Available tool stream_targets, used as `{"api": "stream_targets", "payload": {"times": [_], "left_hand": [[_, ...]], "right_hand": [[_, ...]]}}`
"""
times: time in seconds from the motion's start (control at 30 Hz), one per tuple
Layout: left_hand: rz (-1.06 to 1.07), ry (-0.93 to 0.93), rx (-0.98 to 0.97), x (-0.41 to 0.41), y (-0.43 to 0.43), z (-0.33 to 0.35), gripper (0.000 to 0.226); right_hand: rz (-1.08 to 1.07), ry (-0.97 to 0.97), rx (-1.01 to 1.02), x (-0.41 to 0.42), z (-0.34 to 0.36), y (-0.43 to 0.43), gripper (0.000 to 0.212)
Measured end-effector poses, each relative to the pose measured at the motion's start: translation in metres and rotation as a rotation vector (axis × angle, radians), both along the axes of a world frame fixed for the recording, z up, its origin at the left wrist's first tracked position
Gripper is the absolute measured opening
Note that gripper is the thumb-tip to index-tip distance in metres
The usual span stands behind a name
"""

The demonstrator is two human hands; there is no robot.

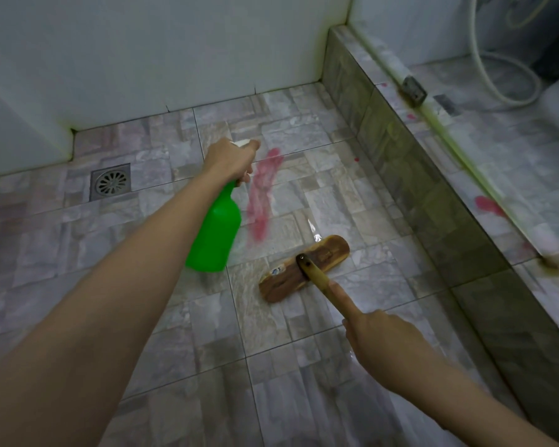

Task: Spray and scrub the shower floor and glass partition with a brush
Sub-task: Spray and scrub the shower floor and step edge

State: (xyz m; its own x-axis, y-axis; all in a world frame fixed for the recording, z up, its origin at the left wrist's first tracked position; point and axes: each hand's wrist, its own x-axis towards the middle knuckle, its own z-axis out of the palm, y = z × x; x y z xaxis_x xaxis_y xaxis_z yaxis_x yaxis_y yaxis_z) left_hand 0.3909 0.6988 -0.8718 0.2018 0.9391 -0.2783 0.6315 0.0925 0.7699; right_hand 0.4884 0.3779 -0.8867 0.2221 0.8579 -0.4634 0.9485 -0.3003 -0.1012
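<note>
No text is showing legibly anywhere; a small sticker (275, 271) is sitting on the wooden brush head (304, 268), too blurred to read.

Round floor drain (110, 181) near wall; white hose (497, 79) beyond curb.

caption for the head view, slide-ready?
Left hand aims green spray bottle at pink stain; right hand holds brush on shower floor.
</note>
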Motion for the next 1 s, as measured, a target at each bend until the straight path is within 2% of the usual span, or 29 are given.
{"api": "stream_targets", "payload": {"times": [0.13,0.2,0.27,0.33,0.4,0.47,0.57,0.63,0.77,0.9,1.0], "left_hand": [[-0.079,0.081,0.012,-0.017,-0.042,0.007,0.043],[-0.105,0.088,-0.009,-0.036,-0.074,0.013,0.046],[-0.135,0.078,-0.058,-0.060,-0.101,0.015,0.055],[-0.140,0.028,-0.125,-0.084,-0.123,0.017,0.069],[-0.118,-0.057,-0.191,-0.101,-0.142,0.018,0.078],[-0.122,-0.121,-0.223,-0.115,-0.158,0.016,0.087],[-0.101,-0.149,-0.231,-0.130,-0.179,0.017,0.070],[-0.085,-0.160,-0.204,-0.138,-0.185,0.019,0.059],[-0.087,-0.163,-0.177,-0.148,-0.188,0.027,0.060],[-0.102,-0.162,-0.142,-0.148,-0.189,0.038,0.063],[-0.106,-0.156,-0.140,-0.144,-0.195,0.039,0.074]], "right_hand": [[0.021,0.035,-0.058,0.009,0.021,-0.015,0.081],[0.063,-0.007,-0.057,0.011,0.037,-0.027,0.073],[0.109,-0.057,-0.049,0.008,0.042,-0.028,0.075],[0.105,-0.067,-0.010,0.005,0.033,-0.017,0.080],[0.080,-0.066,0.012,0.009,0.025,-0.006,0.076],[0.095,-0.036,-0.051,0.026,0.043,-0.013,0.078],[0.206,-0.079,-0.211,0.032,0.086,-0.049,0.089],[0.225,-0.056,-0.173,0.020,0.078,-0.045,0.091],[0.138,0.009,0.051,0.007,0.041,-0.007,0.086],[0.186,-0.022,-0.207,0.020,0.083,-0.055,0.092],[0.174,-0.013,-0.153,0.017,0.068,-0.043,0.088]]}}
